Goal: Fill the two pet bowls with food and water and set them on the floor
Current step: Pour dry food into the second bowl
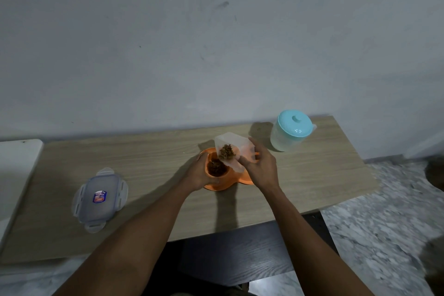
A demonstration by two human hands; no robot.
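Observation:
An orange double pet bowl (242, 179) sits on the wooden table (149, 166). Its left cup (216, 168) holds brown kibble. My right hand (260, 166) grips a clear plastic food container (230, 149), tilted mouth-down over the left cup, with kibble at its opening. My left hand (200, 172) holds the left side of the orange bowl. The bowl's right cup is hidden behind the container and my right hand. A clear water jug with a light blue lid (289, 133) stands at the table's back right.
The container's clear snap lid (99, 199) lies flat on the table's left part. A white surface (16, 166) adjoins the table at left. A grey wall stands right behind the table. Speckled floor (384, 223) lies to the right and below.

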